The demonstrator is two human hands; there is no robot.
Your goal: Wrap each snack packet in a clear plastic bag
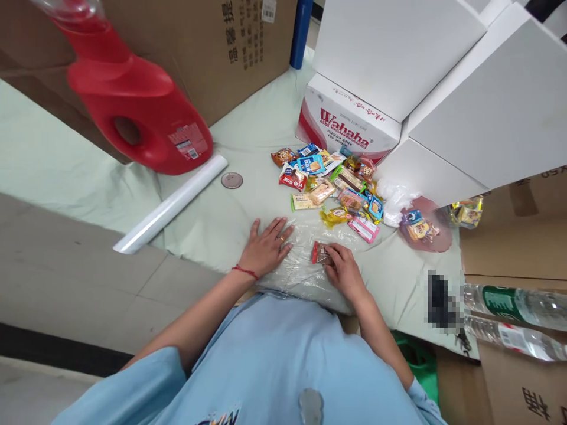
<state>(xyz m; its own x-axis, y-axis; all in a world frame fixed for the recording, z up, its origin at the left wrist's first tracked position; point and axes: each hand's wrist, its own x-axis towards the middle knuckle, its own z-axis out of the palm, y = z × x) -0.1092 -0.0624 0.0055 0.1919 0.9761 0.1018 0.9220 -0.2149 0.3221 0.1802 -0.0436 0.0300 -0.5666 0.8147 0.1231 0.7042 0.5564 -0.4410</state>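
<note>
My left hand (264, 249) lies flat with spread fingers on a clear plastic sheet (295, 274) at the table's near edge. To its right, my right hand (346, 270) holds a small snack packet (321, 253) with a red end and a brown middle, resting on the same plastic. Just beyond both hands is a loose pile of colourful wrapped snacks (321, 190), with a pink-and-white packet (364, 228) at its near right. A round brownish disc (231, 180) lies left of the pile.
A white roll (170, 205) and a red jug (142, 112) stand at the left. Behind the snacks is a Wahaba box (348, 121) among white boxes. A pink dish (427, 227) with snacks, a white plastic bag (396, 200) and water bottles (505, 304) are at the right.
</note>
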